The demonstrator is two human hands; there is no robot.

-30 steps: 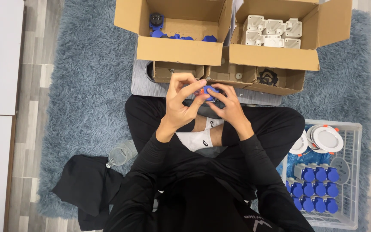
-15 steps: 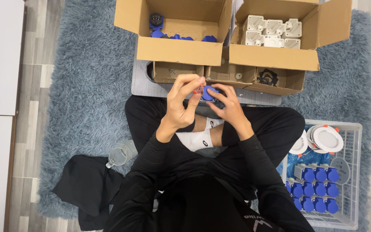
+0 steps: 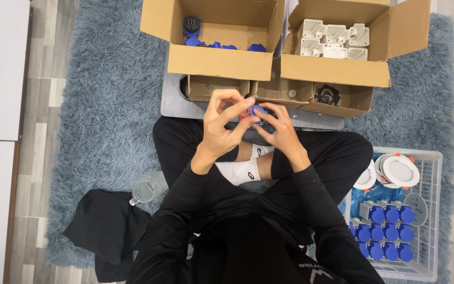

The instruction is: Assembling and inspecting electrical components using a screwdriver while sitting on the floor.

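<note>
The small blue plastic part sits between both hands, raised above the crossed legs and just in front of the low cardboard trays. The left hand pinches it with thumb and fingers from one side; the right hand curls its fingertips around the other side. It looks light, stiff and smooth, likely best gripped by its rim with the fingertips, since a small moulded piece could slip. Beyond it stand two open cardboard boxes, one with blue parts, one with white housings. A wire basket at the person's right holds more blue pieces and white round fittings. Compared with half a second ago, the left fingers have shifted slightly over the part; the hands remain in the same spot
</note>
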